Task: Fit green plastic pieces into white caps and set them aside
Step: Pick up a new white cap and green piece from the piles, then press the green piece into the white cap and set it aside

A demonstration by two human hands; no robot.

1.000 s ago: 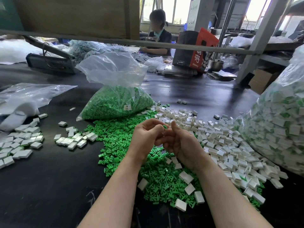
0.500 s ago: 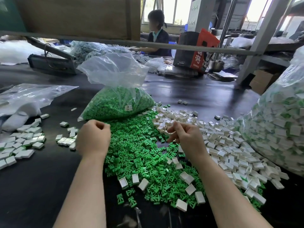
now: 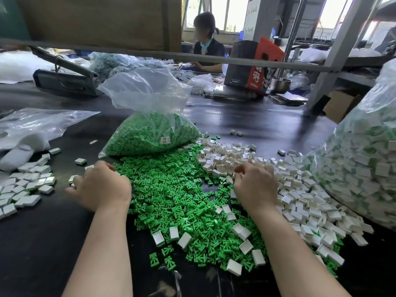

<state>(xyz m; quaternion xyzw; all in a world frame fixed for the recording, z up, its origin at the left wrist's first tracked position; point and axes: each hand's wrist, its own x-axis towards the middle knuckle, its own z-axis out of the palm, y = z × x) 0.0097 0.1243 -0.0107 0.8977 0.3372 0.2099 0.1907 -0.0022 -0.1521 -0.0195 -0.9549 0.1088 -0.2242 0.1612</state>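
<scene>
Loose green plastic pieces (image 3: pixel 171 194) lie in a broad heap on the black table (image 3: pixel 42 243). Empty white caps (image 3: pixel 300 202) are heaped to their right, and a few lie among the green ones. My left hand (image 3: pixel 100 185) is palm down at the left edge of the green heap. Its fingers stretch left onto a small group of set-aside caps (image 3: pixel 72 179). My right hand (image 3: pixel 255 185) hovers at the near edge of the white heap, its curled fingertips pinching a white cap (image 3: pixel 236 171). What lies under either palm is hidden.
An open clear bag of green pieces (image 3: pixel 150 136) stands behind the heap. A large bag of finished caps (image 3: pixel 364 168) fills the right. More finished caps (image 3: pixel 25 189) and flat plastic bags (image 3: pixel 32 125) lie at the left. Another person (image 3: pixel 205 52) works across the table.
My hands were together over the green heap, then parted. The left one went left and down to the set-aside caps and loosened. The right one moved right onto the white heap.
</scene>
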